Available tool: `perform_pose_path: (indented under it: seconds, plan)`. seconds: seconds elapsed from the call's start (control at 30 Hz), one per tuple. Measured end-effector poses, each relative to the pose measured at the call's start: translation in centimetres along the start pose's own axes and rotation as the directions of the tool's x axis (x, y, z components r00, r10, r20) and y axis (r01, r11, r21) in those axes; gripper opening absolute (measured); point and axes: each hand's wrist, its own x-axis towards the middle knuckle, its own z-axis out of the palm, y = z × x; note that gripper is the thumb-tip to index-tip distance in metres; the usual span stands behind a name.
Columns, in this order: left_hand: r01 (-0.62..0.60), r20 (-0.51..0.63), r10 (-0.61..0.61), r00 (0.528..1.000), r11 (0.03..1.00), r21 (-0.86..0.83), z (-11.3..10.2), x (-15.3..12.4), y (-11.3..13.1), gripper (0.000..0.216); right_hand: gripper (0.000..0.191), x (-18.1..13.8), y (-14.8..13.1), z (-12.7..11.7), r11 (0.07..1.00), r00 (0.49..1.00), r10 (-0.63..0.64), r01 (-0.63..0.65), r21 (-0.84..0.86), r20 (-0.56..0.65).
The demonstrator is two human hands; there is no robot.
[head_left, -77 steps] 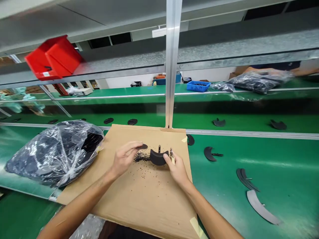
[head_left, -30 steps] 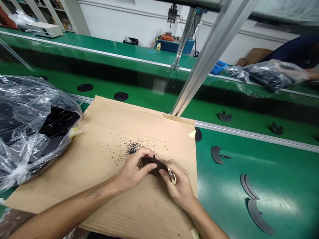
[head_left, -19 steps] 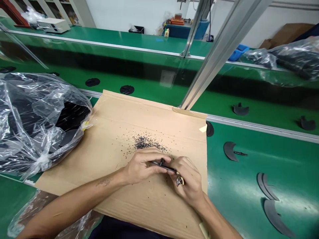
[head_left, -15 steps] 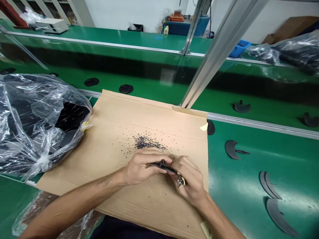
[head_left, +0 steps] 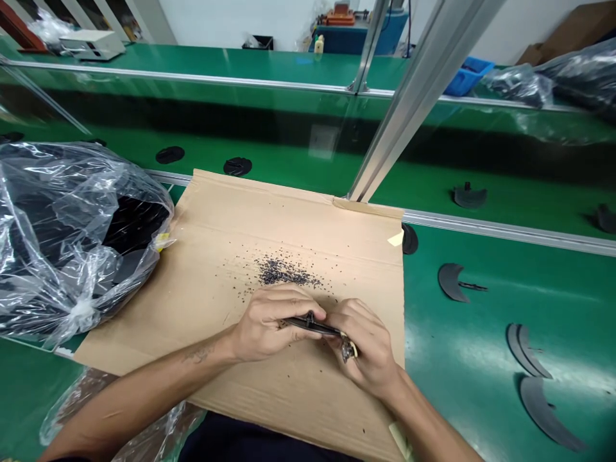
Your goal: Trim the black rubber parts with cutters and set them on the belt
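My left hand [head_left: 269,324] pinches a thin black plastic part [head_left: 308,324], seen edge-on, over a cardboard sheet [head_left: 231,276]. My right hand [head_left: 368,350] is closed round a small metal-tipped tool [head_left: 347,350] whose tip sits against the part's right end. A heap of tiny black shavings [head_left: 283,276] lies on the cardboard just beyond both hands.
A clear plastic bag [head_left: 67,231] of black parts lies at the left. Crescent-shaped black pieces [head_left: 452,282] lie on the green belt [head_left: 481,359] to the right, round black discs [head_left: 237,166] beyond the cardboard. A slanted metal post [head_left: 409,90] rises behind. More bags [head_left: 563,77] sit far right.
The black part went from held upright above the shavings to turned edge-on, lower and nearer me. Both hands stay closed on it and the tool. The camera has tilted down.
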Motion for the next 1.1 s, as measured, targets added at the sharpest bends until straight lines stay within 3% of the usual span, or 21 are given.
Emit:
perform_pose_path:
  seconds: [0.17, 0.37, 0.53, 0.63, 0.73, 0.83, 1.0, 1.1]
  plan:
    - [0.022, 0.004, -0.022, 1.0, 1.0, 0.019, -0.1, -0.1, 0.2, 0.014, 0.019, -0.2, 0.1, 0.3, 0.999, 0.999, -0.005, 0.006, 0.033, -0.032]
    - [0.089, 0.091, -0.079, 0.993, 0.989, -0.117, -0.4, 0.0, -0.7, 0.032, 0.016, 0.3, 0.3, 0.3, 0.997, 0.995, 0.044, -0.038, 0.065, -0.095]
    - [0.013, 0.046, -0.012, 0.999, 1.0, -0.025, -0.2, -0.2, -1.0, 0.03, 0.022, 0.8, 0.1, -0.3, 1.0, 0.987, -0.001, -0.001, -0.012, -0.159]
    - [0.013, 0.079, -0.011, 0.997, 0.999, -0.031, -0.3, -0.1, -0.9, 0.035, 0.018, 0.6, 0.1, -0.4, 0.998, 0.986, -0.045, 0.039, -0.041, -0.159]
    - [0.138, 0.151, -0.109, 0.983, 0.97, -0.2, -0.9, 0.2, -0.7, 0.046, 0.014, 0.4, 0.2, -0.3, 0.997, 0.987, -0.075, 0.069, -0.046, -0.145]
    - [0.303, 0.244, -0.228, 0.942, 0.891, -0.338, -1.5, 0.7, -0.8, 0.034, 0.013, 0.4, 0.3, -0.3, 0.997, 0.988, -0.076, 0.072, -0.038, -0.134]
    - [0.473, 0.376, -0.325, 0.868, 0.772, -0.424, -2.0, 0.9, -1.2, 0.023, 0.014, 0.6, 0.0, -0.3, 0.995, 0.993, -0.099, 0.1, 0.011, -0.064]
    - [0.493, 0.404, -0.329, 0.853, 0.763, -0.419, -2.1, 0.9, -1.0, 0.021, 0.014, 0.6, -0.6, -0.2, 0.994, 0.994, -0.105, 0.105, 0.04, -0.017]
